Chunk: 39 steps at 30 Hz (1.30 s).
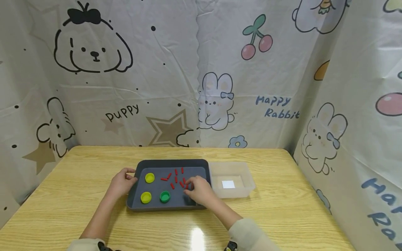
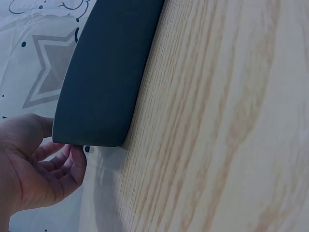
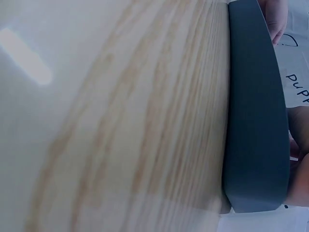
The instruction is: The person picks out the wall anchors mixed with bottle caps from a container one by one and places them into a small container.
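A dark grey tray lies on the table. At its left rim my left hand holds the edge between thumb and fingers; the left wrist view shows this hand at the tray's corner. Above the right part of the tray, my right hand reaches in with bent fingers among small red sticks. One red stick shows between its thumb and index finger; whether they pinch it I cannot tell. The tray's wall hides those fingertips in the right wrist view.
Two round yellow cups, one at the back and one at the front, stand in the tray's left part beside a green cup. Against the tray's right side is a translucent box with a white label. Printed cloth hangs behind the table.
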Tool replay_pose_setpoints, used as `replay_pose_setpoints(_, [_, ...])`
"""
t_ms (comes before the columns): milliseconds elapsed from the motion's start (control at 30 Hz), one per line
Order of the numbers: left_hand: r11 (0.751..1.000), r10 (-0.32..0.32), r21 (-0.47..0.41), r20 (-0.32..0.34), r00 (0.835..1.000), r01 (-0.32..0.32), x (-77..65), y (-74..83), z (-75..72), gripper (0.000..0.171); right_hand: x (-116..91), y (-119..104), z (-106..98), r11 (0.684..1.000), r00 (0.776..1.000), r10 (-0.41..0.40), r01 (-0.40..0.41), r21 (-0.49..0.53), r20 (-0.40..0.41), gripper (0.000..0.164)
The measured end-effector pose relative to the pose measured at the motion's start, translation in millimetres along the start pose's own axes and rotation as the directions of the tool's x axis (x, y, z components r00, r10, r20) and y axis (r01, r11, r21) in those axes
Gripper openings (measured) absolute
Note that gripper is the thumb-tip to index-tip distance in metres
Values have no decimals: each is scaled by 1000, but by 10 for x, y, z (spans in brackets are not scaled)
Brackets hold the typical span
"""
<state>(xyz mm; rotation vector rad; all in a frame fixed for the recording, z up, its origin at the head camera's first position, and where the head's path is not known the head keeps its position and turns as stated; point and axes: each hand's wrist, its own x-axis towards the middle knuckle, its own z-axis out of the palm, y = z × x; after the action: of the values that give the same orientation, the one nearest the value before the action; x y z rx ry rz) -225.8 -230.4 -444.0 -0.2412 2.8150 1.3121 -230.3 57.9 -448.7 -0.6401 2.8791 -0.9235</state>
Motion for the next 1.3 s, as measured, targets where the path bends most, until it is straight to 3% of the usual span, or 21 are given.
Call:
replay_pose_setpoints(1000, [1000,-4,-12,10,1000,4,28,-41,-3,42,108,75,130,994,995,99,-100,-32,-27,33])
replay_pose_setpoints(1300, [1000,-4,-20,10,1000,5,28,-41,-9,41,82,68,133,994,993,60,-70,-87,-106,11])
